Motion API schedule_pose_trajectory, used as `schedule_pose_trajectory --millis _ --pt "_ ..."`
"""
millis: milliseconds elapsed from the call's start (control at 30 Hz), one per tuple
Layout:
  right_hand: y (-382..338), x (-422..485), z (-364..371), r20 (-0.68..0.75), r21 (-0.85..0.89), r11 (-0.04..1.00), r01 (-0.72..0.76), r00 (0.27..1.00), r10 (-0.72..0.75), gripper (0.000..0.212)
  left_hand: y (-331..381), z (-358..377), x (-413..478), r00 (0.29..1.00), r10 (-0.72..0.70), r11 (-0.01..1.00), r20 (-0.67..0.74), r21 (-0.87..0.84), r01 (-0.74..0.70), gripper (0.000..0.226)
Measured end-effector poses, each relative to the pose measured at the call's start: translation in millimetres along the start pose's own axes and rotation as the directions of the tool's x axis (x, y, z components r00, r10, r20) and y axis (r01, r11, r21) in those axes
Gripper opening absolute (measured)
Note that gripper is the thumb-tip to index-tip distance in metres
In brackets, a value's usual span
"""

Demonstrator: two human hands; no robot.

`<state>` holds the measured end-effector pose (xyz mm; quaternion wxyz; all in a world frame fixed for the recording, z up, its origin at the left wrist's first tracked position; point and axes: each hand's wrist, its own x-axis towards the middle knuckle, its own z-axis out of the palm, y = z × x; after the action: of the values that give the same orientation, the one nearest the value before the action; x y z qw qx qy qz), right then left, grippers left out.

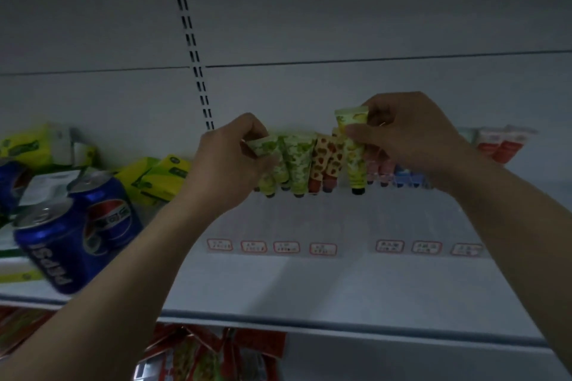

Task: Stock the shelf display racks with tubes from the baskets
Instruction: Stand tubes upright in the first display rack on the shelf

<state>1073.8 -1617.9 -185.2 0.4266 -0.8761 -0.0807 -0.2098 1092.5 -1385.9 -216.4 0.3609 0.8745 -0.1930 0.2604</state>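
Note:
A clear display rack [297,226] stands on the white shelf, with red-framed price labels [322,248] along its front. Several tubes hang cap-down in a row at its back: green ones [297,161], orange patterned ones [328,161], then pink [383,170] and blue ones [402,178]. My left hand [229,161] pinches the flat end of a green tube [263,147] at the row's left end. My right hand [411,136] grips a yellow-green tube [353,145] by its upper half, held upright, black cap down, just right of the orange tubes.
Blue Pepsi cans [74,226] and yellow-green tissue packs [154,178] crowd the shelf's left side. Red-and-white tubes [501,145] sit at the far right. The slotted upright [193,49] runs up the back panel. Red snack packets [216,353] hang below the shelf edge.

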Motion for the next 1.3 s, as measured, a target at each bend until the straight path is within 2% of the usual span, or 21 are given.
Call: schedule_pose_trajectory --millis 67,167,267,400,533,700,1000,1133,1300 --pt "3 3 2 -0.003 -0.022 0.999 0.027 1.0 -0.027 0.018 -2 3 2 0.995 0.095 0.99 0.016 0.103 -0.096 0.023" --pt "6 5 5 0.024 -0.105 0.992 0.076 0.997 -0.074 0.02 -7 8 3 0.985 0.171 0.963 -0.001 0.211 -0.167 0.023" --pt "8 6 6 0.039 -0.112 0.99 0.086 0.996 -0.083 0.018 -13 12 7 0.954 0.298 0.9 -0.037 0.343 -0.268 0.031" --pt "8 7 6 0.034 -0.117 0.988 0.102 0.995 -0.099 0.014 -20 6 12 0.954 0.299 0.848 -0.007 0.461 -0.263 0.035" --pt "3 8 6 0.0 -0.065 0.992 0.112 0.994 -0.113 0.012 -22 5 14 0.949 0.315 0.863 -0.008 0.418 -0.283 0.028" --pt "0 7 22 0.043 -0.053 0.992 0.115 0.993 -0.113 0.014 -20 17 13 0.93 0.365 0.857 0.043 0.375 -0.353 0.021" --pt "-5 11 36 0.053 0.05 0.992 0.12 0.991 -0.122 0.016 -21 20 25 0.973 0.225 0.943 0.055 0.24 -0.232 0.013" --pt "-6 11 38 0.042 0.108 0.987 0.121 0.991 -0.126 0.013 -19 20 31 0.979 0.179 0.943 0.092 0.269 -0.198 0.01" --pt "-7 10 39 0.061 0.128 0.984 0.122 0.99 -0.131 0.014 -8 27 27 0.968 0.201 0.922 0.152 0.305 -0.239 0.015"
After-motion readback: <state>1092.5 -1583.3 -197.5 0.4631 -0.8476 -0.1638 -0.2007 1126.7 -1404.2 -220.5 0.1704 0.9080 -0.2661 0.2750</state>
